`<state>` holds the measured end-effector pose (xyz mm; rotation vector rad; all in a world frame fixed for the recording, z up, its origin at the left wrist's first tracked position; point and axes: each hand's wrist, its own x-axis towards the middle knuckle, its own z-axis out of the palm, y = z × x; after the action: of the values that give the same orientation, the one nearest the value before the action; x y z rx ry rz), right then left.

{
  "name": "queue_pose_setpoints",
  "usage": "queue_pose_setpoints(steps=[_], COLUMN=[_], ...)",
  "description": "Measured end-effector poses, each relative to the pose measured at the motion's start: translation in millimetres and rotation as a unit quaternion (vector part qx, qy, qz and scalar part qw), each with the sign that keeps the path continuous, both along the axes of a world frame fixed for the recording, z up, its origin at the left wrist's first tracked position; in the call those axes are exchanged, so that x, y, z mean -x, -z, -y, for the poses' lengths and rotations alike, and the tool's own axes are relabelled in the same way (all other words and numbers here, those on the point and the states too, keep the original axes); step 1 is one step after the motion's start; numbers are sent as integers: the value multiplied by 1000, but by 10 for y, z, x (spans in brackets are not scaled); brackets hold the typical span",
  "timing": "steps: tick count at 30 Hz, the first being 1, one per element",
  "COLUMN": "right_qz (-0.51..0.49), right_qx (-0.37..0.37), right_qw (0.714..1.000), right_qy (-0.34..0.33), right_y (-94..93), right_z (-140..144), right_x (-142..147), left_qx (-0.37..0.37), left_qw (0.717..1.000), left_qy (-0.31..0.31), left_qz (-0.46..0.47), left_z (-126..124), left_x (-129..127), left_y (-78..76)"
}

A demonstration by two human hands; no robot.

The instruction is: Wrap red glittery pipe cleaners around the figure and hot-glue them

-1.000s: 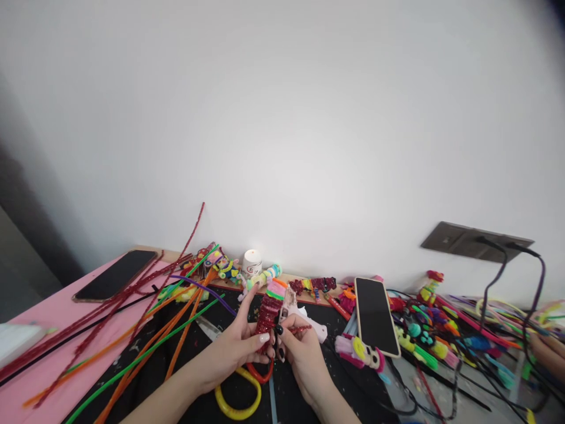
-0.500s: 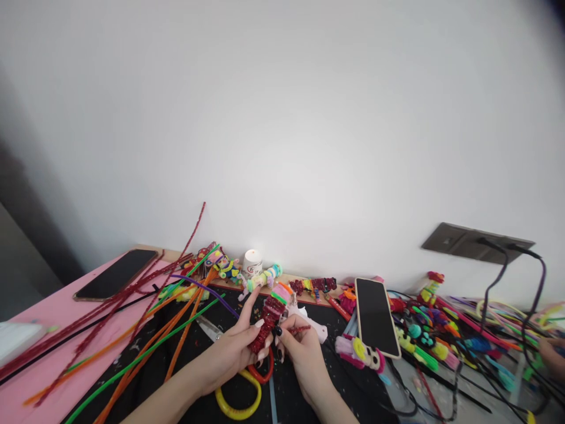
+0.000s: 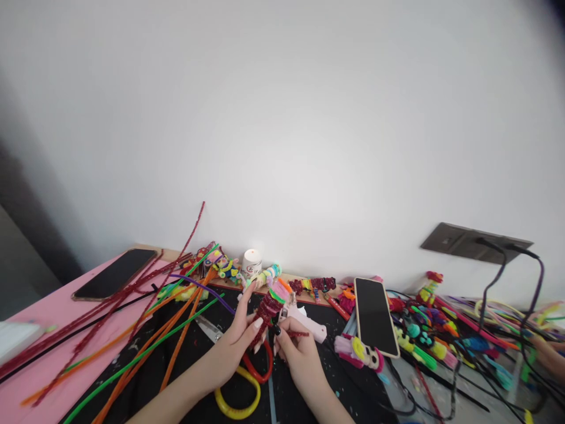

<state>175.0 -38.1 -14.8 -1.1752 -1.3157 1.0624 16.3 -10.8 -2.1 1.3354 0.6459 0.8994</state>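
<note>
My left hand (image 3: 241, 341) grips a dark red, glittery pipe-cleaner figure (image 3: 268, 312) with a pink, green and orange top end; its index finger stretches up along the side. My right hand (image 3: 295, 348) pinches a short dark red pipe cleaner (image 3: 301, 334) at the figure's lower right, its thumb and fingertips close together. Below both hands lie scissors (image 3: 241, 403) with yellow and red handles, the blades pointing left. Just behind my right hand rests a pale pink glue gun (image 3: 311, 325), partly covered by the hand.
Loose pipe cleaners (image 3: 132, 368) spread across the left side. A dark phone (image 3: 115, 274) lies on the pink mat (image 3: 57, 368); another phone (image 3: 376, 318) sits right of centre. Several finished figures (image 3: 359, 352) and cables (image 3: 527, 294) crowd the right. Another person's hand (image 3: 547, 353) shows at the right edge.
The red figure has tilted a little to the right in my left hand. My left fingers have shifted slightly, exposing more of the scissors' red handle.
</note>
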Motion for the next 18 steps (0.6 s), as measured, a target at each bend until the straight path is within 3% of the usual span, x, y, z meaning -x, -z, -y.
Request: queue_pose_setpoints(steps=[2,5,10,12,15,18], right_qz=[71,195,321,341,323,328], right_qx=[-57,-163,-274,-288,-278,-248], right_qw=[995,963,905,895,904,907], right_qy=[37,85,52,28,7,85], right_y=[-23,-40,-41,-66,-113,-115], right_z=[41,128,245,262,240,146], right_x=[0,-2,2,1,-31,-114], left_qx=[-15,-45,-67,-76,-64,1], left_qw=[999,996,990,989,990,996], left_qy=[-33,-63,-88,-88,-99,-91], left_qz=[-26,-50,-90,-96,-77,5], left_z=[8,28,49,45,13,-51], left_x=[4,17,46,48,41,27], left_y=[-11,-29,-9,10,20,17])
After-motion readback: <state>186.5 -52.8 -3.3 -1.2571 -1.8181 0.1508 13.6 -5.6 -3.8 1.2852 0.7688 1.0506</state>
